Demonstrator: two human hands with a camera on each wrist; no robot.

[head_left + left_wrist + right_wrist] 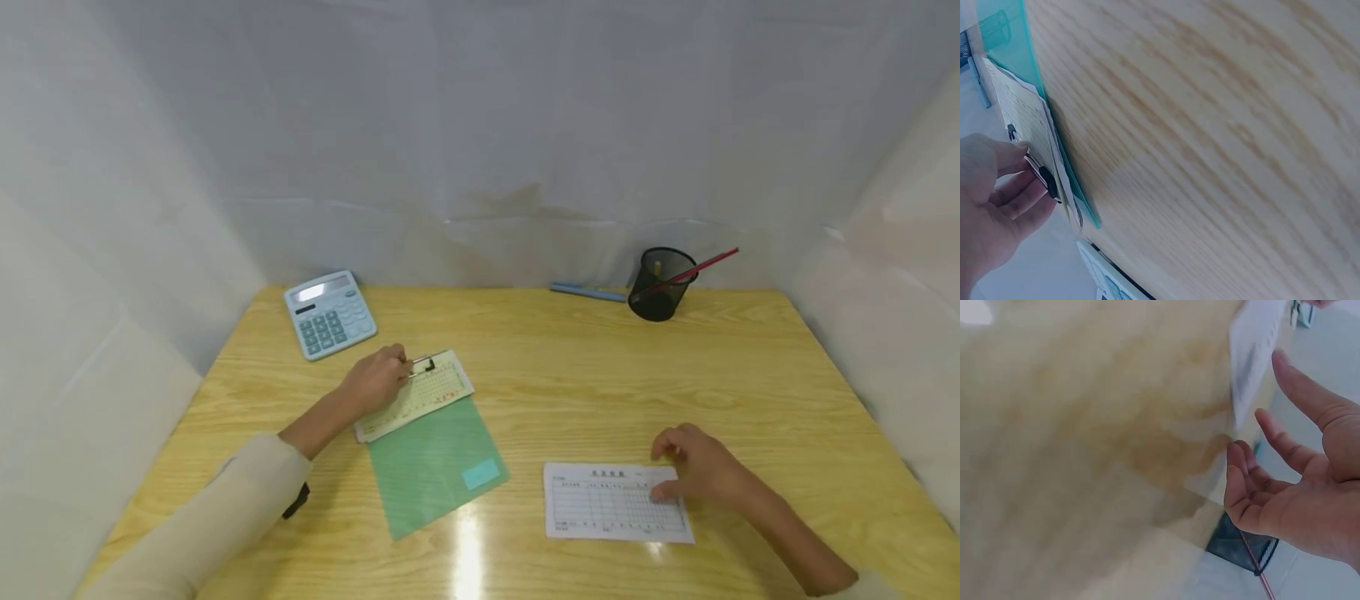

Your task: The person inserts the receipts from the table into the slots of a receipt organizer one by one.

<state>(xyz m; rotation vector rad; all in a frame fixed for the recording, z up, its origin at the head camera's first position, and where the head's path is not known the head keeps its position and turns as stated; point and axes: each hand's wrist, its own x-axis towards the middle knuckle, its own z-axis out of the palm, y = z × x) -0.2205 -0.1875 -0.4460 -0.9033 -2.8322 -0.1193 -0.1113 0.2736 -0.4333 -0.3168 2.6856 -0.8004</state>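
Note:
My left hand (378, 379) pinches a black binder clip (1049, 180) between thumb and fingers, at the edge of a thin stack of yellow printed slips (427, 395). Those slips overlap the upper part of a green translucent folder (427, 475), which bears a small light-blue label. Over the right end of a white printed form pad (592, 504) is my right hand (701, 471), thumb apart from the loosely bent fingers and nothing between them. In the right wrist view, the thumb overlaps the edge of the white form pad (1250, 359).
A light-blue calculator (330, 315) lies at the back left. Toward the back right stands a black mesh pen cup (657, 292) holding a red pencil (705, 265), with a blue pen-like stick (585, 292) beside it. Pale sheeting (480, 142) rises behind the wooden table (540, 358).

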